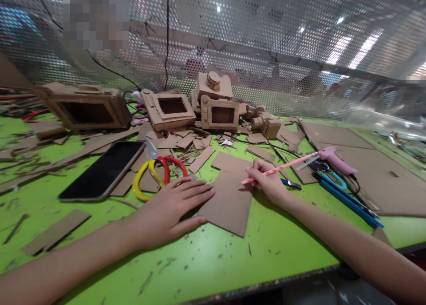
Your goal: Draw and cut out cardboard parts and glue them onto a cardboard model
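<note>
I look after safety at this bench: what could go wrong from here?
The left hand might knock the metal scissors with yellow and red handles beside it. The flat brown cardboard piece could slip under the pink pencil in the right hand, as the left hand reaches only its edge. The pink pistol-shaped glue gun near the pencil's end, if hot, might burn a hand.

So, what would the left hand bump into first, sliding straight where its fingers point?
Crossing the cardboard piece, the left hand would probably meet the pink pencil first, near its tip; the right hand is close behind.
</note>
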Demonstrator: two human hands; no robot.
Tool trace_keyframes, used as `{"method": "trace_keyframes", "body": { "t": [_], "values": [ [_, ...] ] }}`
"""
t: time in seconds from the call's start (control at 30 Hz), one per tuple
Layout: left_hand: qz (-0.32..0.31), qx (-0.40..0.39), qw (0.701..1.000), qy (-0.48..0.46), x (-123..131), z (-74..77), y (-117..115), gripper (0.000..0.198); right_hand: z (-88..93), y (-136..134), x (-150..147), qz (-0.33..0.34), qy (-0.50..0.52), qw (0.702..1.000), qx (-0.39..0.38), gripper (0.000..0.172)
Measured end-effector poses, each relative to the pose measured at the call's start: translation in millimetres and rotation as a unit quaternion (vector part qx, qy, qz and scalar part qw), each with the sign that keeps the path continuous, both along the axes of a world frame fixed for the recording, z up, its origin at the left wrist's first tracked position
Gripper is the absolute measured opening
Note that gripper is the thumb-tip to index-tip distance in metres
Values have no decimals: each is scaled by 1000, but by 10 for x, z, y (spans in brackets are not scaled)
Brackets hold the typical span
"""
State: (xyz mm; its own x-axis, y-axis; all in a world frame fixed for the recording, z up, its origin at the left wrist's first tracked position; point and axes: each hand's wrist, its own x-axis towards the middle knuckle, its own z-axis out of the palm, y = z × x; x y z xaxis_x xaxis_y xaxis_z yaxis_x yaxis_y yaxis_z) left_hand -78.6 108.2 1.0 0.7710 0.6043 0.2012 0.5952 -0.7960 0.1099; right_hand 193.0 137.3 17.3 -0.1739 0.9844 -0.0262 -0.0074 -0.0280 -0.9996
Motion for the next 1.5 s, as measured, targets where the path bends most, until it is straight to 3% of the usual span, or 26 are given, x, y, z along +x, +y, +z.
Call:
{"method": "trace_keyframes", "body": {
  "t": [0.13,0.3,0.43,0.8,0.93,1.5],
  "values": [
    [1,-9,1000,-9,14,8,8,56,100,48,-2,-36,86,995,23,45],
    [-4,-20,1000,-18,44,42,13,57,141,-3,-264,-9,14,1000,-8,36],
    [-4,-20,1000,-12,53,57,11,58,77,1,-396,-17,-53,998,16,35],
    [-6,-29,999,-26,51,59,6,56,16,111,-293,-17,-164,982,91,26],
    [-6,-24,999,-25,49,56,4,56,25,99,-290,11,-153,985,79,27],
    [1,-32,999,-16,54,70,-12,57,65,67,-306,17,-169,984,60,27]
  ]
}}
